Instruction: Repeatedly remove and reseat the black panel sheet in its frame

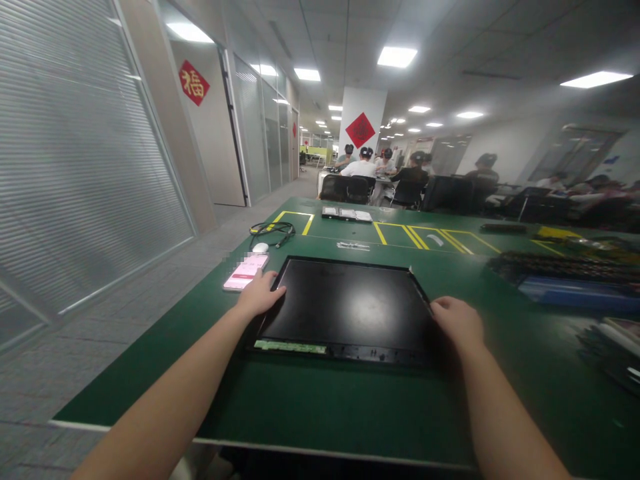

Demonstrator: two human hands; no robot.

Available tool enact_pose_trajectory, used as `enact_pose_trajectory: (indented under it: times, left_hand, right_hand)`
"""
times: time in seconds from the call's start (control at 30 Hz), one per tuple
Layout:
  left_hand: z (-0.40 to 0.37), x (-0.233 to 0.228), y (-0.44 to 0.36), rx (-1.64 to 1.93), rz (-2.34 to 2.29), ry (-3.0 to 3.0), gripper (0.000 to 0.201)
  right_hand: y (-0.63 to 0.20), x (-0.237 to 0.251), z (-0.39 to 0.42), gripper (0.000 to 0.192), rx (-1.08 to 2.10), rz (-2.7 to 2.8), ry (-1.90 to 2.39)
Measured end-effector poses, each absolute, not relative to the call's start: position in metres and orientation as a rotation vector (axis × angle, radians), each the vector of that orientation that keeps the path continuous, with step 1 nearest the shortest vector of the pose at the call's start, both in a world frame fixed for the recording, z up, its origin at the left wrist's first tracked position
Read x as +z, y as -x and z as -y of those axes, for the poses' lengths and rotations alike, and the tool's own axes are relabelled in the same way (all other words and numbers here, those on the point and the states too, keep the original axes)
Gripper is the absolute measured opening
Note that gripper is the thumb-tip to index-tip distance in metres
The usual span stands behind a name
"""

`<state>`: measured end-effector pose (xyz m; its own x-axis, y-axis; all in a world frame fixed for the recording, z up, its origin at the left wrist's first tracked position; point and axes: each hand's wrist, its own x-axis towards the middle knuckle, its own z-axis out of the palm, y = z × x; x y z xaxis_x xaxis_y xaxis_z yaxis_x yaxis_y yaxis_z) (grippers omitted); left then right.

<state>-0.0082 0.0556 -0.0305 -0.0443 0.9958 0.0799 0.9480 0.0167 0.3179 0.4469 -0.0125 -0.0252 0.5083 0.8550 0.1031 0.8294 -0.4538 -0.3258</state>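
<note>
Now, holding a black display panel (345,303) by its two sides, screen up, over the near part of a green table (360,407). With the left hand (260,291) half closed on the left edge, thumb laid over the dark border, other fingers outward. With the right hand (457,320) more curled, grasping the right edge with bent fingers. Impossible to see the fingertips below the frame, or to tell about full contact between panel and table.

Along the near edge of the panel, toward the left, a narrow green circuit strip (290,347). Close beside the left hand, rather in the way on that side, a phone (246,272) with pinkish screen, partly covered by the fingers in this view; impossible to tell about touching. Just behind the phone, a small white rounded object (261,247), and then a coiled black cable (273,231).

Beyond the far edge, small pale pieces (353,246), and farther, a row of flat silvery units (347,214) near yellow tape lines (415,237). To the right, well apart from the right hand, a blue tray (575,293). In the background, seated people (360,168).
</note>
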Motion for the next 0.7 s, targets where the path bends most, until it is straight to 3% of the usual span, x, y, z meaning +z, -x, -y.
enact_pose_trajectory:
  times: [0.7]
  left_hand:
    - [-0.056,-0.041,0.035,0.744,-1.827,-2.024,0.042]
  right_hand:
    - [-0.442,-0.025,0.014,0.034,0.096,1.364,2.4]
